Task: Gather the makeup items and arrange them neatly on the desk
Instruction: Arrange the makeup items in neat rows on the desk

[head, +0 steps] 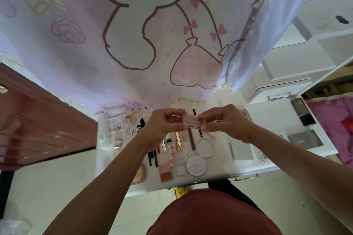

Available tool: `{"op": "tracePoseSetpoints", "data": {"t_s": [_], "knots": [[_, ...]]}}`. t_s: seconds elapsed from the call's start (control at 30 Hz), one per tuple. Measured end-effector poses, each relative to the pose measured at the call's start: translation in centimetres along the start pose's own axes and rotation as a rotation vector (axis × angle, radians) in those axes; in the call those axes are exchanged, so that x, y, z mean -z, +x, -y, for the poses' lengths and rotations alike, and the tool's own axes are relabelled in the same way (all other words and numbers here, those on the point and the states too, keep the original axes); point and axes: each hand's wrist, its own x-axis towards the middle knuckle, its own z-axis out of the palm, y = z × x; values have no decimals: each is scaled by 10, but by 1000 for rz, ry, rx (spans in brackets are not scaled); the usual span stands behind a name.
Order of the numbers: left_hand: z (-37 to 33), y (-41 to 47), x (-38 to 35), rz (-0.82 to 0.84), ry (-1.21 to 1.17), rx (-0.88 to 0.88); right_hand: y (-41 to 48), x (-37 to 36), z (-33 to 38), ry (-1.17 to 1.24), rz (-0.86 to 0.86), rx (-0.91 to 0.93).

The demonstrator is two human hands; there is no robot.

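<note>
Head view: my left hand [164,124] and right hand [227,122] pinch a small pink case [193,120] above the surface [221,162]; placing it next likely needs a gap among the rows [178,140].

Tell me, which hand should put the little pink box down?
Probably the right hand: both pinch the pink box, but it hovers near bare desk beside the round white compact, while the left hand hangs over crowded tubes.
</note>
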Motion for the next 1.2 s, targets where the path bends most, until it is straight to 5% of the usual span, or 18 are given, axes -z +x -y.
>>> {"op": "tracePoseSetpoints", "data": {"t_s": [0.27,0.5,0.7,0.83,1.0,1.2], "knots": [[0,-1,-8,-11,29,2,-6,3,-3,-25,-10,-8],[2,-2,-8,-21,121,28,-5,-5,-3,-595,-48,93],[2,-5,-7,-18,97,49,-7,-7,5,-791,3,192],[0,-5,-5,-46,77,55,-5,-12,5,-938,-39,311],[-3,-3,-4,-121,68,46,-3,-20,-2,-1100,-290,591],[-1,-2,-4,-166,58,66,5,-19,2,-1192,-230,755]]}}
